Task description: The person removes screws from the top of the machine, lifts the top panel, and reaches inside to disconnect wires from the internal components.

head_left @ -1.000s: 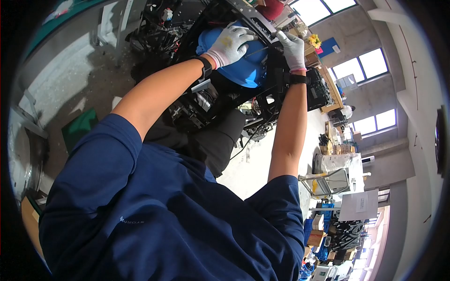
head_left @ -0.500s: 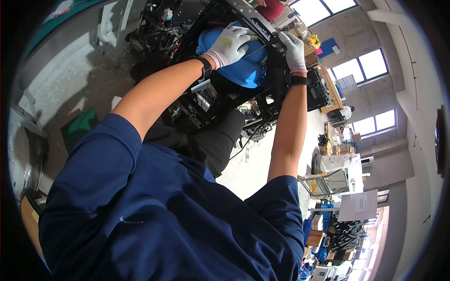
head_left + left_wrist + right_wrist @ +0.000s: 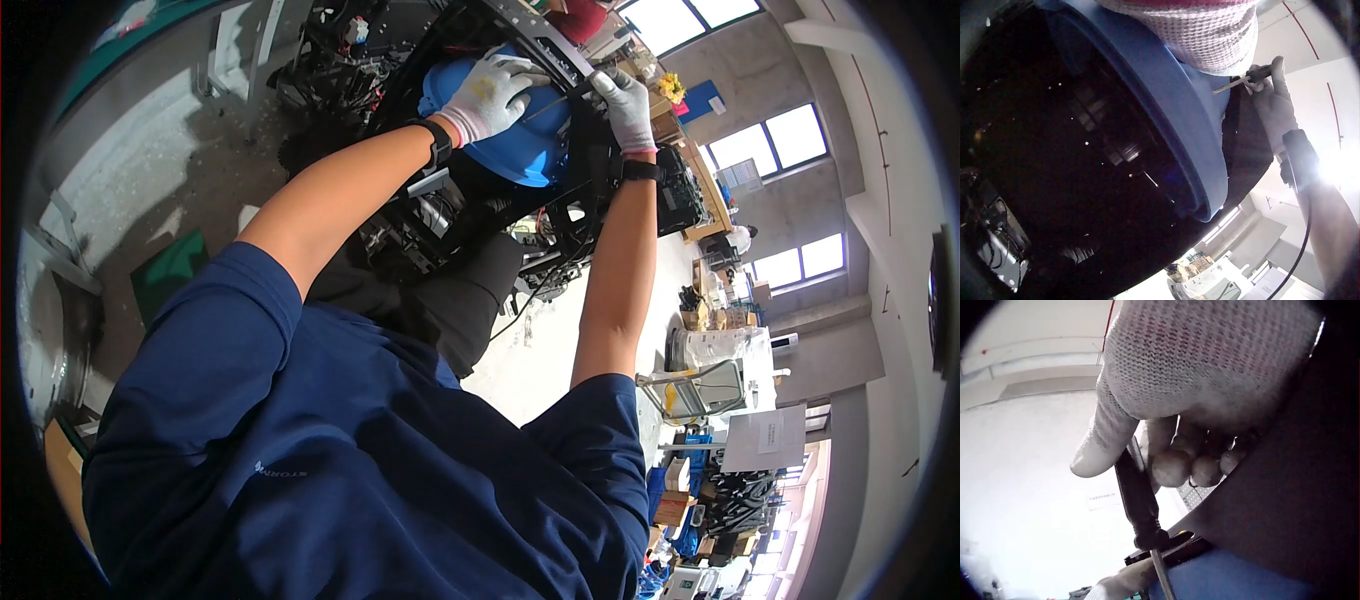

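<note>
My left hand point(image 3: 487, 97), in a white knit glove, rests on a large round blue plastic part point(image 3: 520, 155), its fingers spread over the surface. In the left wrist view the curved rim of the blue part point(image 3: 1172, 106) shows below the glove. My right hand point(image 3: 625, 110), gloved too, grips the black handle of a screwdriver point(image 3: 1138, 500) between thumb and curled fingers. The metal shaft points from there toward the blue part and the left hand; its tip is hidden. A dark metal frame point(image 3: 545, 40) runs just beyond both hands.
Dark machinery with wires point(image 3: 345, 75) stands to the left of the frame. A black cable point(image 3: 520, 315) hangs below the right forearm. Farther right are a folding chair point(image 3: 705, 390), cardboard boxes point(image 3: 675, 508) and a seated person point(image 3: 740, 238).
My right hand turns slightly about the screwdriver, its fingers and thumb shifting a little on the handle. My left hand stays in place on the blue part.
</note>
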`<state>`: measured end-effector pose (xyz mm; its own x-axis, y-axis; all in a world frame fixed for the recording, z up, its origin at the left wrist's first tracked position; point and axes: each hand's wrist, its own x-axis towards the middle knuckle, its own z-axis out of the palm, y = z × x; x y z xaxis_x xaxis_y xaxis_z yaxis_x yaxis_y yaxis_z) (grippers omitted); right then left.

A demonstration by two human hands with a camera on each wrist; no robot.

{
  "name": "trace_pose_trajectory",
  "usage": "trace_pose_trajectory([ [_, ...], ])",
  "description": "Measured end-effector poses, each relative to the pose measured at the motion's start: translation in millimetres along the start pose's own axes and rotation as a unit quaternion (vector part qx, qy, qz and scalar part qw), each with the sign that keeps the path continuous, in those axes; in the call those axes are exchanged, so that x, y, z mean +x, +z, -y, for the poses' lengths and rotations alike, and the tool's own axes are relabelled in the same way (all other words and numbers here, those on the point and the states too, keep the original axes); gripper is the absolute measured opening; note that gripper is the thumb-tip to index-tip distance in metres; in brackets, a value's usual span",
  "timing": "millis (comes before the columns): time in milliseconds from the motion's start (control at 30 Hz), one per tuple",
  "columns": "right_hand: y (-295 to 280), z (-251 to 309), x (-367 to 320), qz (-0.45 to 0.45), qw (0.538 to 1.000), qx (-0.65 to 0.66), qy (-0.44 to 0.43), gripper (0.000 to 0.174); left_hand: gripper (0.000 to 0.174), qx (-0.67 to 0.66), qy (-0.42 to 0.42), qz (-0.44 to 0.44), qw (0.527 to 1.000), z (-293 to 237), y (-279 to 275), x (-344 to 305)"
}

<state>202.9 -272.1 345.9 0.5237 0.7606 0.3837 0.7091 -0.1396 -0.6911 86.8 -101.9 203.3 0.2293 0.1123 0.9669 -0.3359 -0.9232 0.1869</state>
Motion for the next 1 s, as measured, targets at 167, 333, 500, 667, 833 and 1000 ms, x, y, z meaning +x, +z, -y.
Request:
trace_pose_trajectory([
  [167,5,7,-5,-0.01,1.0,-0.005,-0.012,0.025,0.028,-0.014,0.005,0.003,1.0,-2,-3,-1],
  [333,8,11,-6,0.011,0.999,-0.009,-0.029,0.025,0.032,-0.006,0.001,0.003,1.0,-3,-4,-2],
  [500,5,7,-2,0.02,0.998,-0.013,-0.049,0.028,0.037,-0.007,0.006,0.012,1.0,0,-3,0],
  [667,-2,-7,6,0.042,0.992,0.116,-0.038,0.029,0.037,0.008,-0.008,0.019,1.0,-1,-1,-1],
  [833,7,11,-5,-0.003,0.998,0.021,-0.062,0.029,0.037,-0.002,-0.002,-0.013,1.0,0,1,-3],
  [1000,8,11,-4,-0.013,0.995,0.002,-0.096,0.031,0.034,-0.003,0.007,-0.017,1.0,0,1,-3],
])
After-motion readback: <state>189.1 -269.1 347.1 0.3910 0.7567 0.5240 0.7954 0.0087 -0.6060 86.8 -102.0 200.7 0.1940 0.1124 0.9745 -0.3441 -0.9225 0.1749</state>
